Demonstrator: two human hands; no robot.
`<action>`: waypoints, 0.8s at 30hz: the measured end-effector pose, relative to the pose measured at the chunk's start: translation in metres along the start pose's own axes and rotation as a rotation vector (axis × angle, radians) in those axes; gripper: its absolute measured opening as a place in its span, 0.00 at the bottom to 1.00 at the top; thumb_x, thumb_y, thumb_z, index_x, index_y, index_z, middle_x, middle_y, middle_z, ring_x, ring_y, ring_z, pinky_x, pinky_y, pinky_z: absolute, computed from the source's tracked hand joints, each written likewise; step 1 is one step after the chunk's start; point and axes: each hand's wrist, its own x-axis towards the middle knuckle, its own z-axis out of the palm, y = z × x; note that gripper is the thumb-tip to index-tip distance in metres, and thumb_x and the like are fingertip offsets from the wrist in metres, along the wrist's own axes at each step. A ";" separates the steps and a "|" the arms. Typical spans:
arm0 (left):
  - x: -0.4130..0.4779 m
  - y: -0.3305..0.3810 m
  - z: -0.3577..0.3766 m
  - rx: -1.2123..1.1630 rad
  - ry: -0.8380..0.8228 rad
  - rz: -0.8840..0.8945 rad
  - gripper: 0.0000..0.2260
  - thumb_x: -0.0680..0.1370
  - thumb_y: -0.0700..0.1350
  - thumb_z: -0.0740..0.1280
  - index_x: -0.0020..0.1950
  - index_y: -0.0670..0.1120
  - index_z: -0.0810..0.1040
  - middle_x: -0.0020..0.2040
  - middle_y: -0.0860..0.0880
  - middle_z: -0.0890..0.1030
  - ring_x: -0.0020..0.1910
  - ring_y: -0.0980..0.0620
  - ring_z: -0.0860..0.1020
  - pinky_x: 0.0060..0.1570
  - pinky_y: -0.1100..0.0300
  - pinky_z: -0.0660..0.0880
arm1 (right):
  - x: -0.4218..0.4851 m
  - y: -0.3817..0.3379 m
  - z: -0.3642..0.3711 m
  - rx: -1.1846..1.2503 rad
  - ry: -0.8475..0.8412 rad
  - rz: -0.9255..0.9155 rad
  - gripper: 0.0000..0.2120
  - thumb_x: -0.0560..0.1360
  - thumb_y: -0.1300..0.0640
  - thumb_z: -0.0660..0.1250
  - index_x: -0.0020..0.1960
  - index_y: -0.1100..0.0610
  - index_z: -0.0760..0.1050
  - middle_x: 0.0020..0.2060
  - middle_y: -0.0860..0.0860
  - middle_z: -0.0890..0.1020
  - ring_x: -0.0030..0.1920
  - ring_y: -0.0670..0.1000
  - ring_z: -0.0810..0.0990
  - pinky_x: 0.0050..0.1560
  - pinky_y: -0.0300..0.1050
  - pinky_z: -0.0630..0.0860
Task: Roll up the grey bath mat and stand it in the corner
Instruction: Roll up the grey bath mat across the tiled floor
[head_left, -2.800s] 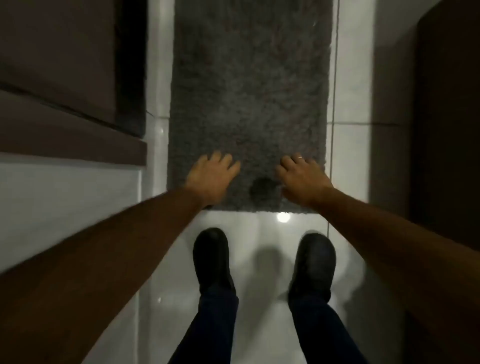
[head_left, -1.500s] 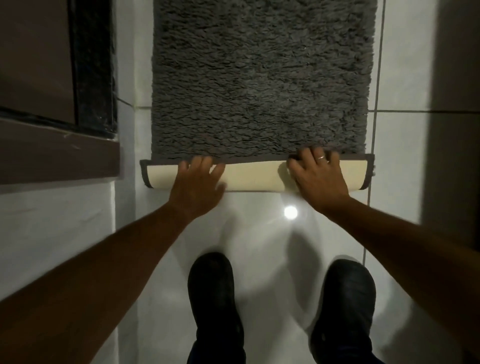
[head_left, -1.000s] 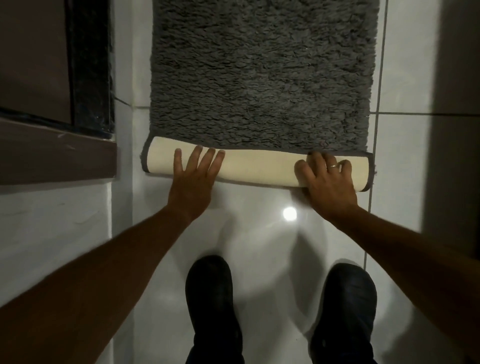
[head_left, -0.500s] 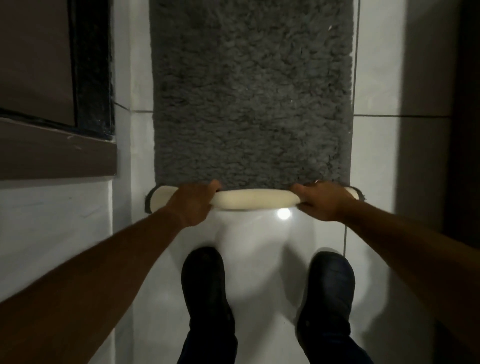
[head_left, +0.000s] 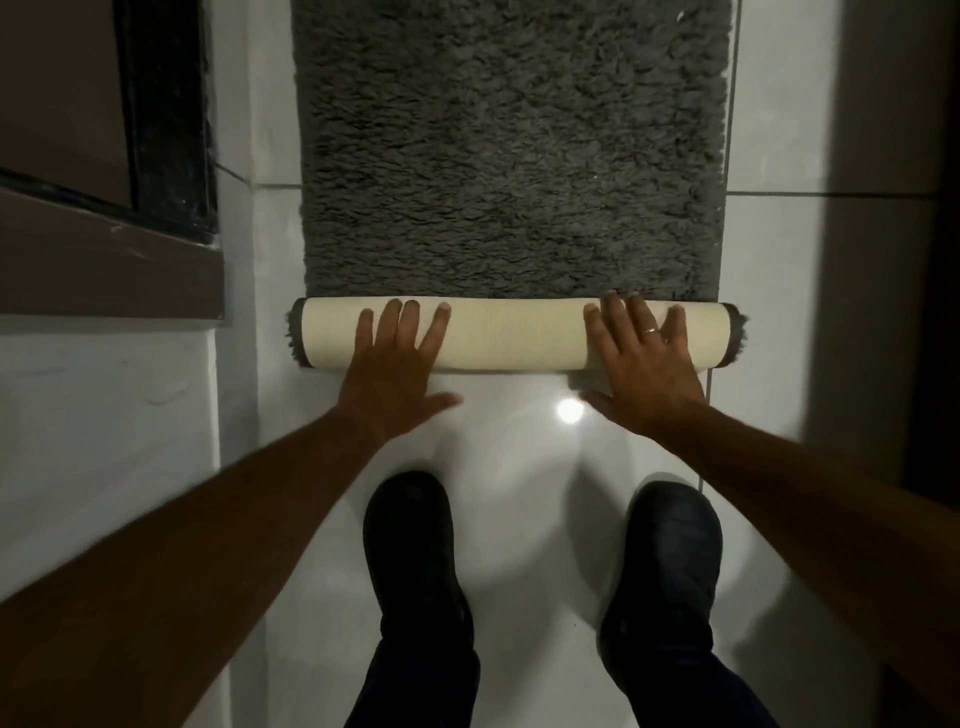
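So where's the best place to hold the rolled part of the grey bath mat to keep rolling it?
Probably on the cream-backed roll, palms pressing from above on the near side, one toward each end, much as the left hand and right hand sit now. The roll is long and lies across the white floor tiles, so spread hands should keep it straight.

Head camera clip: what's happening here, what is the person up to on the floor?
A person is bent over a grey bath mat on a white tiled floor, rolling it up from the near end. Both hands lie flat and open on the roll, whose cream backing faces out: the left hand near its left end, the right hand near its right. Only a short stretch is rolled; most of the mat lies flat beyond. Black shoes stand just behind.
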 end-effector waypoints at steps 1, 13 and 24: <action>-0.001 0.001 0.004 0.021 -0.047 -0.005 0.48 0.71 0.66 0.68 0.80 0.46 0.47 0.76 0.35 0.60 0.76 0.35 0.58 0.73 0.33 0.55 | 0.003 0.000 0.000 -0.018 -0.001 0.006 0.45 0.75 0.35 0.61 0.80 0.59 0.47 0.79 0.62 0.53 0.78 0.66 0.53 0.70 0.75 0.56; 0.010 -0.024 -0.016 -0.100 -0.004 0.002 0.24 0.73 0.48 0.72 0.68 0.46 0.71 0.59 0.42 0.81 0.55 0.39 0.79 0.54 0.40 0.73 | 0.018 0.037 -0.026 0.313 0.032 -0.145 0.27 0.73 0.44 0.69 0.67 0.53 0.69 0.57 0.57 0.82 0.54 0.62 0.80 0.57 0.61 0.72; 0.008 -0.035 -0.022 -0.128 0.173 -0.042 0.19 0.75 0.50 0.70 0.64 0.45 0.77 0.59 0.37 0.77 0.57 0.36 0.75 0.58 0.38 0.71 | 0.001 0.032 -0.008 0.216 0.204 0.057 0.29 0.76 0.40 0.64 0.72 0.54 0.68 0.70 0.61 0.70 0.66 0.66 0.69 0.63 0.66 0.66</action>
